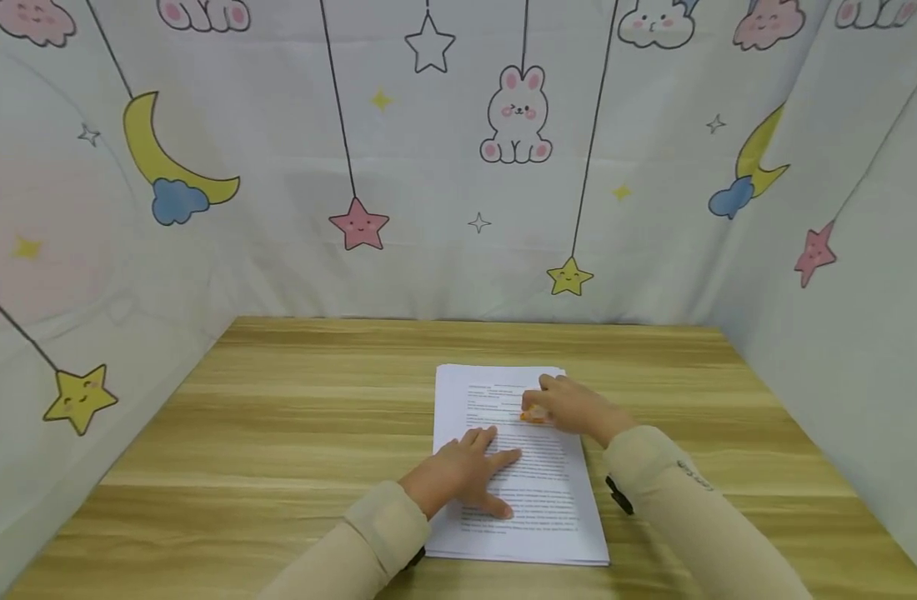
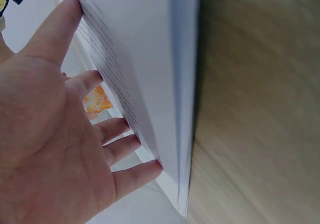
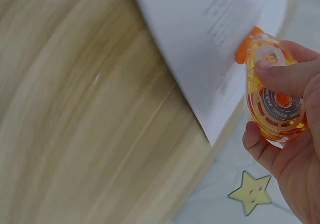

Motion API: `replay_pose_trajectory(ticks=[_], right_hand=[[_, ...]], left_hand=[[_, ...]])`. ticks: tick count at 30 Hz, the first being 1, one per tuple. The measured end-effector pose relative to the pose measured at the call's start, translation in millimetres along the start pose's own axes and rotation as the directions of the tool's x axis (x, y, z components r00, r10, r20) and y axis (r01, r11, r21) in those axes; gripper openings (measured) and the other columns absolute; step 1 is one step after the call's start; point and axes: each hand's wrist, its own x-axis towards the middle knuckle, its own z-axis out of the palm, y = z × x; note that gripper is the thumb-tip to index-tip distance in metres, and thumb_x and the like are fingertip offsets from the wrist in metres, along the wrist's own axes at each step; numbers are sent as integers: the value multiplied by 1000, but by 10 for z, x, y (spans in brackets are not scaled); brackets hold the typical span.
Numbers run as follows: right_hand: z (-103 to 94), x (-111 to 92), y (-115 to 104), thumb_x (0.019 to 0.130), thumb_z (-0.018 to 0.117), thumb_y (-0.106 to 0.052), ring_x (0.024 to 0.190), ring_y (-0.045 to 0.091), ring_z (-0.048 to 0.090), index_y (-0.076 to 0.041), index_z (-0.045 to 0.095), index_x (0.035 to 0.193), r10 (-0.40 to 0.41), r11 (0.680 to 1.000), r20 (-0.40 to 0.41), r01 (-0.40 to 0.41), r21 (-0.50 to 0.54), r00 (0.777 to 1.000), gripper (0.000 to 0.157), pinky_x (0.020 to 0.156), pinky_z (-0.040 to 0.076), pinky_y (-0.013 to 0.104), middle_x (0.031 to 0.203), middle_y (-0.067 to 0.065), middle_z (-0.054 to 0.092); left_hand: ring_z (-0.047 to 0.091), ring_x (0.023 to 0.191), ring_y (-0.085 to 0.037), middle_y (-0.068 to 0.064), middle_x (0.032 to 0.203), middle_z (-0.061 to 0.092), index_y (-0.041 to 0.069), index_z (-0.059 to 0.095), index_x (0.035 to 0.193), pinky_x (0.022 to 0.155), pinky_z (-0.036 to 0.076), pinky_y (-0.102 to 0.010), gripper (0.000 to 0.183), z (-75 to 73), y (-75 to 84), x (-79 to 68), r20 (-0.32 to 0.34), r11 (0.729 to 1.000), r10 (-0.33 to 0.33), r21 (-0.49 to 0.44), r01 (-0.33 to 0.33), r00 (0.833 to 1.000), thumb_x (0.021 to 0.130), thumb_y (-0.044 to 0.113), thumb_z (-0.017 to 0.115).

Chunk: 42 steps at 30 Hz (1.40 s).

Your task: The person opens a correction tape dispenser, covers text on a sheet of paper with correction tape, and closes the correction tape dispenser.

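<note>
A stack of printed paper lies on the wooden table, its top sheet covered in lines of text with several white gaps near the upper part. My left hand rests on the sheet with fingers spread, fingertips pressing the page in the left wrist view. My right hand grips an orange see-through correction tape between thumb and fingers. The orange tip of the dispenser is right at the page, over the upper text lines toward the sheet's right side.
The wood-grain table stretches out on both sides of the stack. Behind it and at the sides hangs a white curtain printed with stars, moons, clouds and rabbits.
</note>
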Motion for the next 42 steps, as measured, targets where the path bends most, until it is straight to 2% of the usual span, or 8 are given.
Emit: replay_pose_trajectory(ticks=[4, 6, 13, 20, 27, 33, 37, 42], right_hand=[[-30, -14, 47, 82, 57, 5, 68, 14, 40, -21, 63, 104, 54, 991, -71, -45, 125, 996, 34, 62, 36, 26, 79, 1, 46], [-47, -40, 74, 80, 57, 7, 66, 13, 37, -20, 64, 102, 73, 987, -108, -56, 154, 991, 35, 60, 33, 25, 76, 1, 45], [-49, -137, 99, 81, 57, 5, 67, 12, 37, -21, 64, 105, 98, 983, -109, -80, 165, 989, 36, 61, 32, 24, 79, -1, 47], [-35, -178, 106, 80, 58, 7, 66, 12, 37, -17, 64, 105, 85, 988, -173, -60, 143, 981, 35, 61, 32, 25, 77, 0, 47], [31, -229, 90, 80, 59, 6, 78, 17, 50, -19, 66, 102, 100, 990, -147, -84, 116, 984, 35, 70, 44, 33, 93, 5, 57], [54, -251, 74, 80, 59, 5, 76, 16, 47, -21, 68, 100, 174, 979, -101, -161, 125, 980, 34, 69, 41, 32, 90, 3, 55], [40, -255, 87, 80, 59, 6, 73, 15, 44, -20, 68, 99, 178, 979, -94, -166, 117, 980, 34, 66, 39, 30, 87, 3, 54], [43, -263, 114, 80, 59, 5, 76, 16, 48, -21, 68, 98, 173, 980, -94, -163, 112, 980, 32, 68, 42, 32, 89, 4, 56]], left_hand=[[17, 141, -25, -3, 154, 16, 42, 26, 143, 110, 27, -47, 84, 23, -24, 9, 6, 1000, -3, -14, 4, 1000, 70, 67, 60], [16, 142, -25, -3, 154, 15, 42, 26, 143, 110, 27, -47, 85, 30, -33, 17, 6, 1000, -4, -17, 5, 1000, 70, 68, 60], [17, 141, -25, -3, 154, 16, 42, 26, 142, 110, 27, -47, 85, 25, -38, 30, 2, 1000, -10, -10, 10, 1000, 69, 68, 61], [17, 141, -25, -3, 154, 16, 42, 27, 142, 111, 26, -47, 85, 21, -62, 47, -4, 999, -10, -38, 10, 1000, 69, 67, 62], [16, 142, -25, 3, 155, 13, 41, 28, 142, 111, 24, -48, 84, 58, -62, 47, 5, 997, -4, -73, 4, 1000, 70, 66, 64], [17, 142, -26, 7, 155, 15, 42, 29, 141, 111, 25, -49, 83, 70, -34, 37, -1, 997, 5, -76, -5, 1000, 70, 66, 64], [17, 142, -26, 7, 155, 15, 42, 29, 141, 110, 25, -49, 83, 44, -20, 30, -5, 998, 10, -69, -10, 1000, 70, 65, 64], [18, 141, -25, 7, 154, 16, 42, 30, 141, 110, 26, -49, 82, 32, -19, 37, -15, 998, 13, -59, -14, 1000, 70, 65, 64]])
